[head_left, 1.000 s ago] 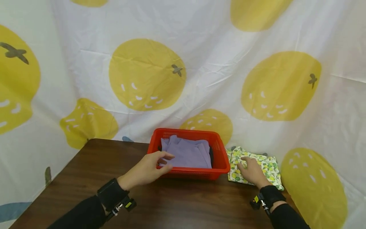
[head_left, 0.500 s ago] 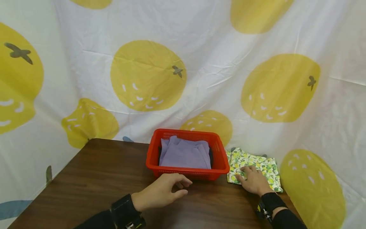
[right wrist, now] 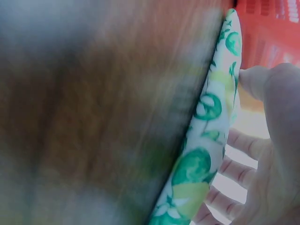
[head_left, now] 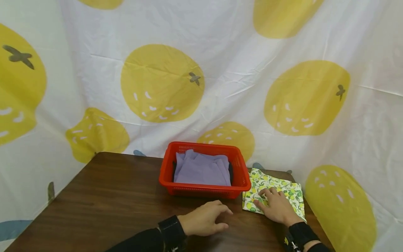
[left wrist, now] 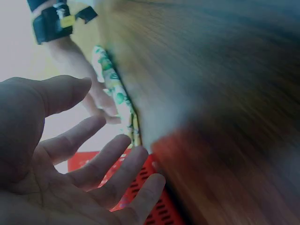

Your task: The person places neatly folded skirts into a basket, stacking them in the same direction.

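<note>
Table (head_left: 126, 197): cloth (head_left: 292, 192) right of basket (head_left: 203, 189), likely light, limp; edge-hold best. Right hand (head_left: 277, 207) rests atop, loose; left hand (head_left: 204, 219) relaxed, empty.

Soft, even light fills the head view: the curtain (head_left: 226, 84) is pale and bright, the table (head_left: 126, 196) darker, with faint shadow under the basket (head_left: 204, 191) toward its far edge. Both wrist views are hazier. There the table smears into streaks, the cloth (right wrist: 211, 126) is clearer, and blown-out white glares behind the dim left grip (left wrist: 51, 183) and right grip (right wrist: 279, 164).
</note>
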Motion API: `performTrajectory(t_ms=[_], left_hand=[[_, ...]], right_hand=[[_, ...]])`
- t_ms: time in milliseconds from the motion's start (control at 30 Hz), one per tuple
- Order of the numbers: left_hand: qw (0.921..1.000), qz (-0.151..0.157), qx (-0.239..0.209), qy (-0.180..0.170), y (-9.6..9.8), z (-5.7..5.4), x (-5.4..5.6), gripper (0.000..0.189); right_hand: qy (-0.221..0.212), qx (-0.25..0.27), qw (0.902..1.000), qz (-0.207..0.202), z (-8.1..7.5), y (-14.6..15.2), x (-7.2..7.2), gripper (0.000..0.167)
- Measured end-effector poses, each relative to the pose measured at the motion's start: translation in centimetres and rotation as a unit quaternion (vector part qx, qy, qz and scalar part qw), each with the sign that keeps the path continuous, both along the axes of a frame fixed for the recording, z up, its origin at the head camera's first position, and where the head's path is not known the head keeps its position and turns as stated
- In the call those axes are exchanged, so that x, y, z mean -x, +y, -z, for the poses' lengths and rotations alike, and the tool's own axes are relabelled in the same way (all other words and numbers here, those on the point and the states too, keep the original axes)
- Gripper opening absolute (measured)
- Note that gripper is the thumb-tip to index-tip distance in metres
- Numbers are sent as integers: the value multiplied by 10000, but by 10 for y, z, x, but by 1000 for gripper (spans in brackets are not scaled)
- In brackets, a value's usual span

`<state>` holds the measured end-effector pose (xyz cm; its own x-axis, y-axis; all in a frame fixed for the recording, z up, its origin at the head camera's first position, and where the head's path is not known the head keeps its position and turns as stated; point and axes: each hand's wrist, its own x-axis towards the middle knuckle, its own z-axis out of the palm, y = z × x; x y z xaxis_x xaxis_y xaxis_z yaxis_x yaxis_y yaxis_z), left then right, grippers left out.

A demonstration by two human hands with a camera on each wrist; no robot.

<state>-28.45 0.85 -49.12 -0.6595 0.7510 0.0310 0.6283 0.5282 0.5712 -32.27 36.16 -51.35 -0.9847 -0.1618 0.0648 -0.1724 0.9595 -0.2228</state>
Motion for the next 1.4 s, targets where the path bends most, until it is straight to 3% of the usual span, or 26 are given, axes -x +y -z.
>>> performTrajectory(t_ms=[167,267,433,633,867,1100,1267,1400], left_hand=[[9992,-87,254,295,22,5,5,48],[9977,-108,444,498,35,8,6,53],[9952,144,731,641,50,14,6,61],[9917,315,987,761,53,15,7,59],[9846,697,1139,1126,38,12,-4,54],[9804,1023,1301,1071,10,11,-21,50],[9836,1018,1151,943,-14,12,-29,46],[9882,846,1035,743,-35,10,-34,40]], right_hand=[[-226,92,9997,-80,-3,-12,-10,78],[-491,238,9984,-125,-5,-20,-16,76],[-900,593,9938,-290,-6,-28,-30,71],[-1635,1303,9737,-909,-17,-32,-47,72],[-1978,1498,9594,-1340,-25,-38,-67,73],[-2216,1662,9489,-1510,-23,-59,-89,68],[-2370,1635,9493,-1267,-23,-83,-99,67],[-2298,1457,9531,-1328,-20,-106,-100,63]])
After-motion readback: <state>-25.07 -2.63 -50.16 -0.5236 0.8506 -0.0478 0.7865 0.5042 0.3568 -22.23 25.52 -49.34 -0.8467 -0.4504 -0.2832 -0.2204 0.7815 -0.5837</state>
